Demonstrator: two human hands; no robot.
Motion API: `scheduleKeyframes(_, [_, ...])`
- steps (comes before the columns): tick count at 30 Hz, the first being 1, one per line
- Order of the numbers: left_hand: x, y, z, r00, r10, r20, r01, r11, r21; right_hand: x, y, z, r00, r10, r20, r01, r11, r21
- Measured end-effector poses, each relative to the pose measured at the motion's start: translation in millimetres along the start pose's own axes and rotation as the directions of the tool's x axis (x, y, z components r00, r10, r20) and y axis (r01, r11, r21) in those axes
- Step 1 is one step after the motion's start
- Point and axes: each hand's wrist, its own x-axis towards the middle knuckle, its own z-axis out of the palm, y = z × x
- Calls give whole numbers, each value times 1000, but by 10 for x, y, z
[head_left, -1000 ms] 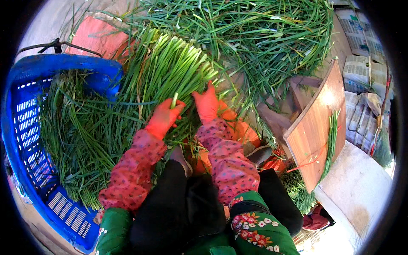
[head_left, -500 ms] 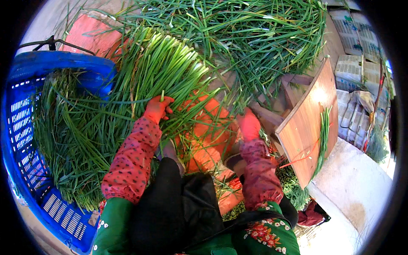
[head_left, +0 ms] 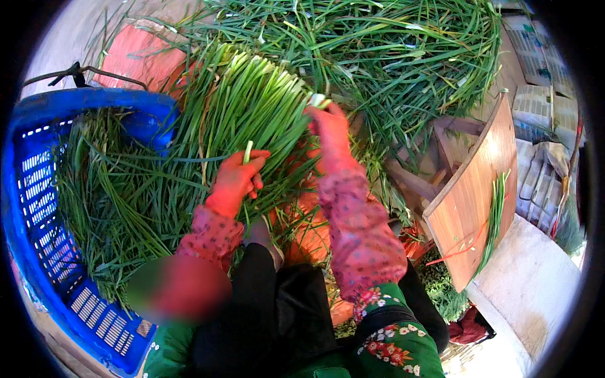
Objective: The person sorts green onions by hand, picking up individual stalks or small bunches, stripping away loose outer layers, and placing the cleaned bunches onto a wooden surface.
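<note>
observed from above: a large aligned bundle of green chives (head_left: pixel 252 120), cut ends pointing up and to the right, lies across the person's lap area and serves as the landmark here.

left hand (head_left: pixel 234 179), in an orange-red glove, rests on the lower middle of the bundle. its fingers are closed on a single pale-green stalk (head_left: pixel 247 152), which stands upright out of the fist.

right hand (head_left: pixel 329 129), likewise gloved, sits at the right edge of the bundle, near the cut ends. its fingers are pinched on a short pale stalk tip (head_left: pixel 317 99) that shows just above the glove. both forearms wear pink patterned sleeves (head_left: pixel 359 227).

left of the bundle stands a blue plastic crate (head_left: pixel 38 208) with slotted walls, holding loose, untidy chive leaves (head_left: pixel 120 208). the bundle's lower left part overlaps the crate's rim.

above and to the right of the bundle lies a large loose heap of chives (head_left: pixel 403 57), unsorted, leaves crossing in all directions.

above left of the bundle, a flat red board (head_left: pixel 135 57) shows partly under the leaves.

right of the bundle, well apart, a wooden board (head_left: pixel 472 201) stands tilted, with a few green stalks (head_left: pixel 495 208) lying along it.
</note>
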Motion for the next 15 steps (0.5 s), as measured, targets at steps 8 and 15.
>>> scheduleKeyframes(8, [-625,372,127,889,452,-73,-423,873,243,-712,-288,-433,988,70,138,-101,969,224])
scheduleKeyframes(15, [-606,334,471,627,730,270,-755,485,442,-1288,-711,-158,990,52,129,-61,996,70])
